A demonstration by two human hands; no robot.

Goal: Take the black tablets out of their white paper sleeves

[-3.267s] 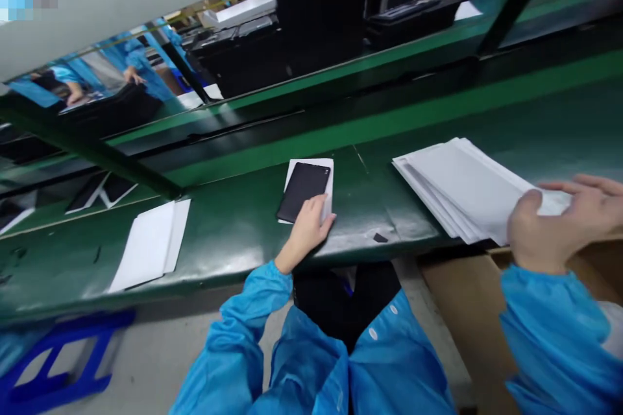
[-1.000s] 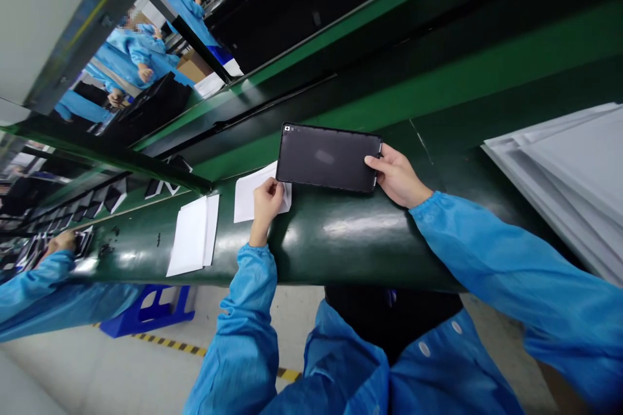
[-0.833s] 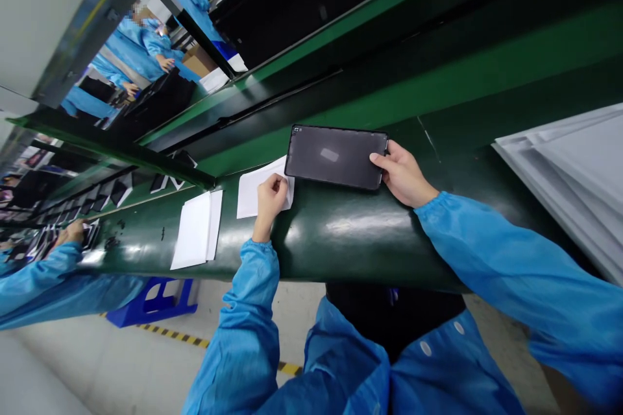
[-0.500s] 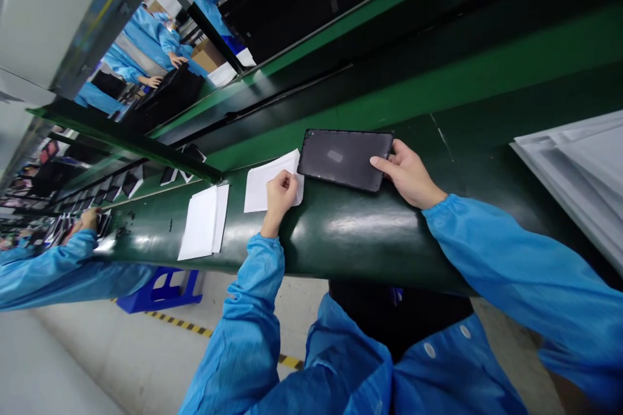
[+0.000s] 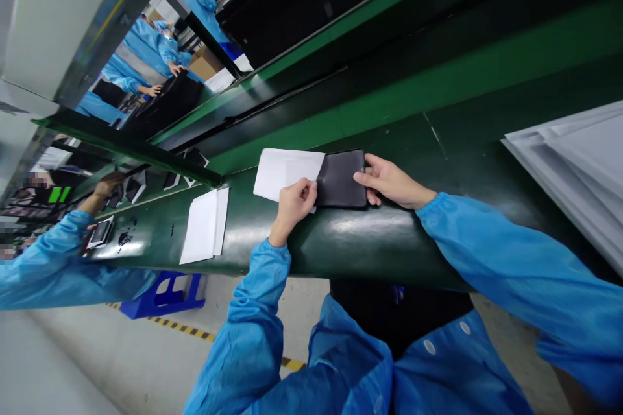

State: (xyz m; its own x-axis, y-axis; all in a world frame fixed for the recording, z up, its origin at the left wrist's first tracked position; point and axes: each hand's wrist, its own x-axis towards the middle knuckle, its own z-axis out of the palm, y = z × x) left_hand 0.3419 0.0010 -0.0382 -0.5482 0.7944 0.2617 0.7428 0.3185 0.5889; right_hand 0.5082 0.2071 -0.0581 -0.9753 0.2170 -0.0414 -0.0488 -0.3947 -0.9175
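Observation:
A dark tablet (image 5: 343,180) lies partly inside a white sleeve (image 5: 285,172), its left part covered by the white sheet. My right hand (image 5: 389,180) grips the tablet's right end, thumb on top and fingers at the edge and below. With closed fingers, my left hand (image 5: 298,202) pinches the sleeve's lower edge near its mouth. Both the sleeve and the tablet are over the green work surface (image 5: 370,240) in front of me. To the left rests a small stack of white sleeves (image 5: 204,224).
A pile of white sheets (image 5: 574,162) lies at the right. A green post (image 5: 131,149) slants across the left. Beyond it a co-worker's arm (image 5: 63,240) reaches over tablets. Below stands a blue stool (image 5: 165,295). Other people in blue work across the line.
My right hand has moved left and slightly down, sliding the tablet partly into the sleeve. My left hand has shifted a little right and down. The co-worker's arm at the left has risen.

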